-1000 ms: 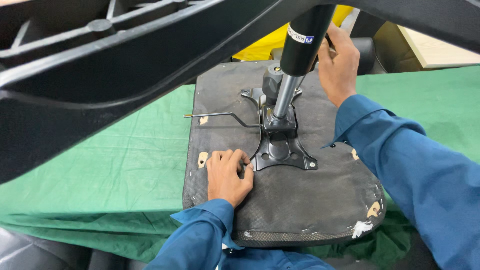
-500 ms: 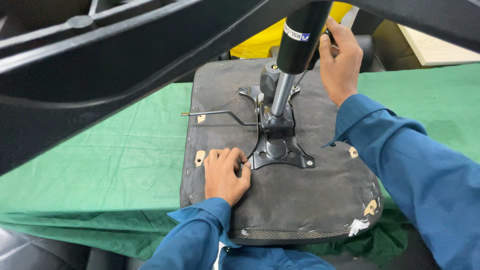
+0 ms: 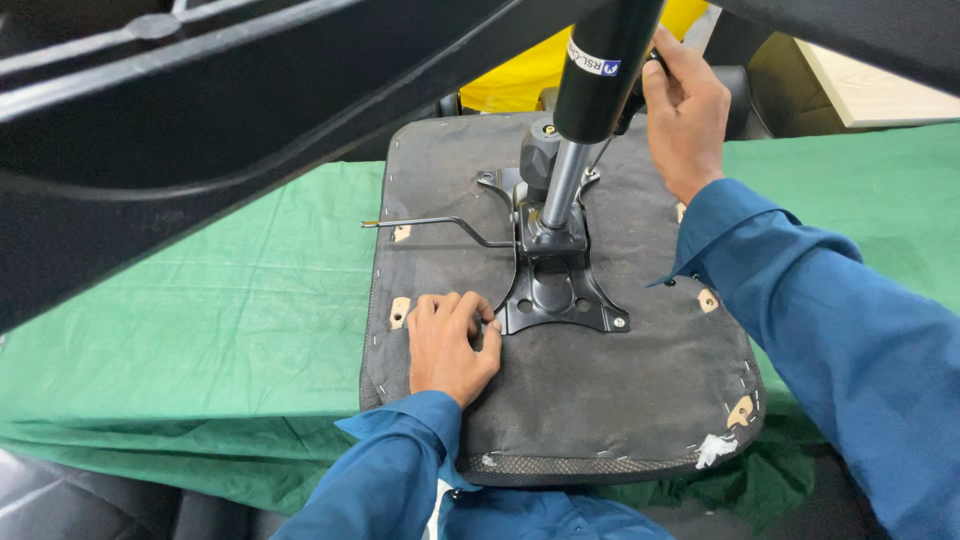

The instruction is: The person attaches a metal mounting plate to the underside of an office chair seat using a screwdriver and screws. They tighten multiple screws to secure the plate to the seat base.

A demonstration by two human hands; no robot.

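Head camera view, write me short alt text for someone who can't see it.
A person's right hand grips a black gas cylinder standing in the metal plate on an upturned chair seat. The left hand presses the seat, which lies on a green cloth.

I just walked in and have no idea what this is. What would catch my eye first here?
Probably the upturned chair seat, lying on a green cloth with a black metal plate at its middle. A black gas cylinder stands up from that plate, gripped near the top by the right hand. The left hand presses on the seat beside the plate.
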